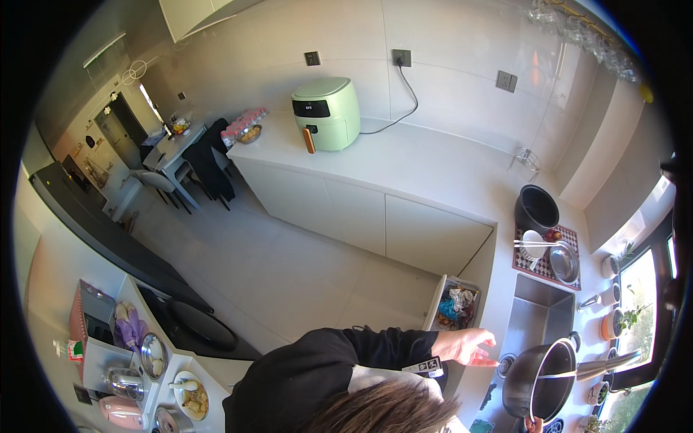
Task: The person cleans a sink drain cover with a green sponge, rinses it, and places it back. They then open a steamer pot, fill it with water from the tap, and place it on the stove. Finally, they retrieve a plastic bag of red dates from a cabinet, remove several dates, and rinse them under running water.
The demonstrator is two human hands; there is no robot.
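At the lower right a dark cooking pot [525,379] is tipped over the sink [533,319], its mouth towards the window side. My right hand [534,424] grips it at the near edge of the rim, mostly cut off by the frame's bottom. On the pot's far side a black side handle [575,340] is free. A metal faucet [609,366] reaches over the pot, and what looks like a thin water stream runs from it into the opening. My left hand [468,347] is empty, fingers apart, near the sink's front edge, not touching the pot.
Beyond the sink, a checked mat [520,263] bears bowls and chopsticks; a black basket [536,208] stands beside it. Below the counter an open bin [457,306] holds waste. Potted plants [612,325] line the window. A green air fryer [327,116] stands on the back counter.
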